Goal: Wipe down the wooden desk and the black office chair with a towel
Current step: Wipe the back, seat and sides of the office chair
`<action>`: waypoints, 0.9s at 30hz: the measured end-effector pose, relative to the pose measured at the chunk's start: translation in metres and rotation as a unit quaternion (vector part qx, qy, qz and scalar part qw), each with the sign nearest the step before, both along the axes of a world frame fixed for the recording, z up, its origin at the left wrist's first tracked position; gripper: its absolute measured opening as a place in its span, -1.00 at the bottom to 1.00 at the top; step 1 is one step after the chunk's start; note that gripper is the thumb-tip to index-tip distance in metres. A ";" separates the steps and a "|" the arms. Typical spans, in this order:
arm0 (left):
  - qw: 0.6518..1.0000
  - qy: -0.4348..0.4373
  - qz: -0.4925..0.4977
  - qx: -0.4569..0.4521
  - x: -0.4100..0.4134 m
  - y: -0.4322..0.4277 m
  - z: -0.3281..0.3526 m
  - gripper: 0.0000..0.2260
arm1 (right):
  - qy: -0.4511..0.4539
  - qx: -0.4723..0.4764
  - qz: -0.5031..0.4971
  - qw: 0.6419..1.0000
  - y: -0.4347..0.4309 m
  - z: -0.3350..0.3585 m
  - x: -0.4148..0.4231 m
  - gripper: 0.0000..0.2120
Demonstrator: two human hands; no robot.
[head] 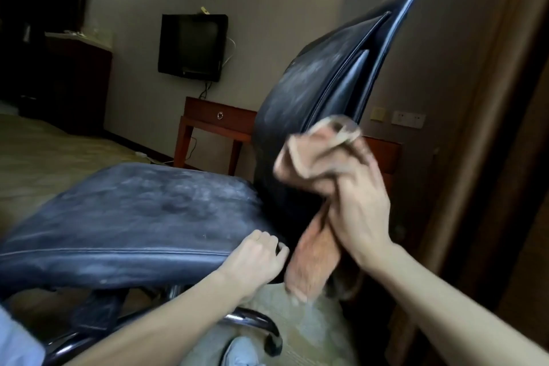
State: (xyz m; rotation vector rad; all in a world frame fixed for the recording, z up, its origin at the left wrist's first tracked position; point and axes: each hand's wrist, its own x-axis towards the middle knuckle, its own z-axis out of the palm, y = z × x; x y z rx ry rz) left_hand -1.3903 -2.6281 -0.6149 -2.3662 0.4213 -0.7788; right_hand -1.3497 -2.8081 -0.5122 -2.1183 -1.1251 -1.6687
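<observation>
Towel at lower edge of chair back; both hands engaged.

Right hand (361,202) has its fingers closed around a bunched pinkish towel (312,184), pressed to the black office chair (142,217) where the back meets the seat; one end hangs down. Left hand (255,258) grips the seat's rear corner, fingers curled. Seat and back show pale dusty smears. Wooden bench (217,122) stands behind, by the wall.

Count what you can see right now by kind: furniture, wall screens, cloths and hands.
Furniture: 2, the black office chair and the wooden side table
Wall screens: 1, the television
Cloths: 1, the towel, bunched in the right hand
Hands: 2, the right hand and the left hand, which grips the seat's edge
Total: 6
</observation>
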 end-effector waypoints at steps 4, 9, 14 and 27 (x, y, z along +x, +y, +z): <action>0.999 0.040 -0.021 -0.006 -0.019 -0.011 -0.001 -0.79 | -0.009 -0.036 -0.129 0.991 0.007 0.054 -0.026 -0.41; 0.998 -0.019 -0.057 -0.020 -0.032 -0.034 -0.001 -0.81 | -0.070 -0.145 -0.175 0.971 -0.005 0.023 -0.026 -0.73; 0.984 0.094 -0.026 -0.150 -0.044 -0.039 0.035 -0.56 | -0.133 -0.117 -0.061 0.982 -0.041 0.047 -0.053 -0.82; 0.743 -0.071 -0.133 -0.652 0.001 -0.112 0.083 -0.09 | -0.165 0.055 -0.148 0.974 -0.080 0.130 -0.044 -0.79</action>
